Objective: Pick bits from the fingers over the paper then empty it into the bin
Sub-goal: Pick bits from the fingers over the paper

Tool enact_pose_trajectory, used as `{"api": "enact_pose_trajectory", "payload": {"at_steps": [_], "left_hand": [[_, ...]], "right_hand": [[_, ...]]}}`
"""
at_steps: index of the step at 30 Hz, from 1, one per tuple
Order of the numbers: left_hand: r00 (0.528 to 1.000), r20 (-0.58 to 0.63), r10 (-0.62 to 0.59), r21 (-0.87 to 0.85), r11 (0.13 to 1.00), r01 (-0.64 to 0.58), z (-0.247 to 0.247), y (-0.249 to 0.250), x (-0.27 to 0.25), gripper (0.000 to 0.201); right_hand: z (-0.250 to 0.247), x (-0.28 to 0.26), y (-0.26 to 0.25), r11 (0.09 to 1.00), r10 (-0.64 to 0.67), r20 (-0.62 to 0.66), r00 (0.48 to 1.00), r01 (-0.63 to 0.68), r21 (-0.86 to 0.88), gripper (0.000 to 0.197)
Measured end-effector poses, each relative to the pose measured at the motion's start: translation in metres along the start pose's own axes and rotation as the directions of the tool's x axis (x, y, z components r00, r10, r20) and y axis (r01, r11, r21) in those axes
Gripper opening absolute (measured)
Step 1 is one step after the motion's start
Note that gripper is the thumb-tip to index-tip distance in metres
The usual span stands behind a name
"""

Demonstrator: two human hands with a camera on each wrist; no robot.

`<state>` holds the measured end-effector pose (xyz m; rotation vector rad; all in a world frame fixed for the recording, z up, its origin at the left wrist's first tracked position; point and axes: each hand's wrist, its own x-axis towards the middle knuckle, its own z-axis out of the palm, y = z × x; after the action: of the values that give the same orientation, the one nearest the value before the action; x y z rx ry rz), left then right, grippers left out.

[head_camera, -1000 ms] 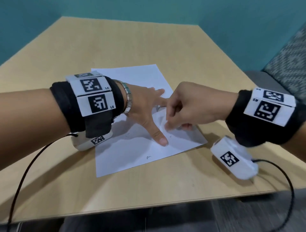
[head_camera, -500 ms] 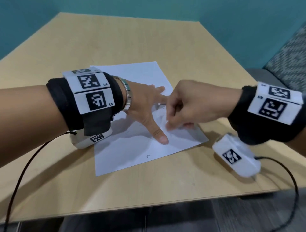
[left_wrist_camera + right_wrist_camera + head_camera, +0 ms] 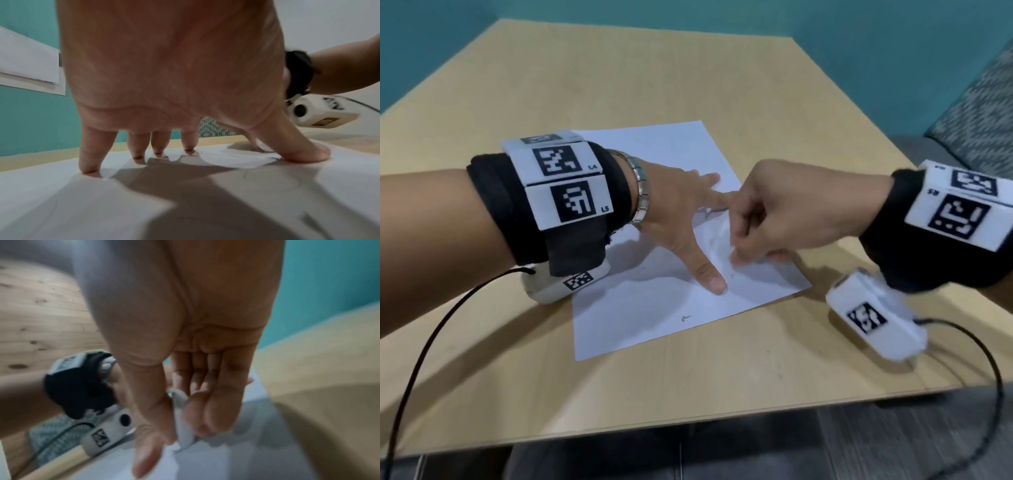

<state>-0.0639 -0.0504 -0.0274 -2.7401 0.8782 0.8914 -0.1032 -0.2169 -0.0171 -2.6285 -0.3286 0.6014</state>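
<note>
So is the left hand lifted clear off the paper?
No, the left hand is spread with its fingertips and thumb pressed on the paper.

- The left hand (image 3: 674, 205) lies palm down with its fingers spread and straight; in the left wrist view the fingertips (image 3: 89, 168) and the thumb (image 3: 304, 154) press down flat.
- The left forearm reaches in from the near left corner of the desk, and its wrist carries a black band with white marker blocks and a metal bracelet.
- The right hand (image 3: 780, 212) comes in from the right edge of the desk, knuckles up, fingers curled downward.
- In the right wrist view, the right thumb (image 3: 148, 443) and fingers (image 3: 207, 415) pinch a small white object between them.
- The right hand sits just beside the left index finger; contact cannot be told.
</note>
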Motion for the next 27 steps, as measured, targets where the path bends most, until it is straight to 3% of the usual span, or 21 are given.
{"api": "enact_pose_trajectory", "payload": {"at_steps": [2,5,9,13,17,20,24,27], "left_hand": [[1.0,0.001,-0.001,0.0,1.0,0.001,-0.001,0.0,0.0,0.124],[1.0,-0.005,0.001,0.026,1.0,-0.001,-0.001,0.001,0.001,0.128],[1.0,0.002,0.002,0.011,1.0,-0.002,0.0,-0.001,0.001,0.125],[1.0,-0.005,0.01,0.021,1.0,-0.01,0.0,-0.002,0.003,0.13],[1.0,0.004,0.0,0.005,1.0,0.0,0.0,-0.002,0.001,0.126],[1.0,-0.005,-0.009,0.025,1.0,0.009,-0.001,0.0,0.002,0.13],[1.0,0.005,0.0,0.012,1.0,0.0,0.0,-0.002,0.003,0.13],[1.0,0.002,-0.013,0.02,1.0,0.013,-0.001,-0.001,0.003,0.134]], "right_hand": [[0.0,-0.001,-0.002,1.0,0.003,0.028,1.0,-0.002,-0.013,0.014],[-0.007,0.003,0.005,0.999,0.03,-0.106,0.994,-0.033,-0.03,0.013],[0.004,-0.004,-0.004,0.999,-0.009,0.028,1.0,0.01,-0.035,0.014],[-0.007,0.002,0.007,0.998,0.031,-0.124,0.992,-0.037,-0.047,0.011],[0.002,-0.002,-0.001,0.999,0.027,0.035,0.999,-0.026,-0.031,0.013],[-0.009,0.003,0.007,0.998,0.059,-0.089,0.994,-0.062,-0.031,0.015],[0.0,-0.001,0.001,0.999,0.033,0.043,0.999,-0.032,-0.021,0.014],[-0.009,0.002,0.007,0.998,0.062,-0.056,0.996,-0.064,-0.027,0.015]]}}
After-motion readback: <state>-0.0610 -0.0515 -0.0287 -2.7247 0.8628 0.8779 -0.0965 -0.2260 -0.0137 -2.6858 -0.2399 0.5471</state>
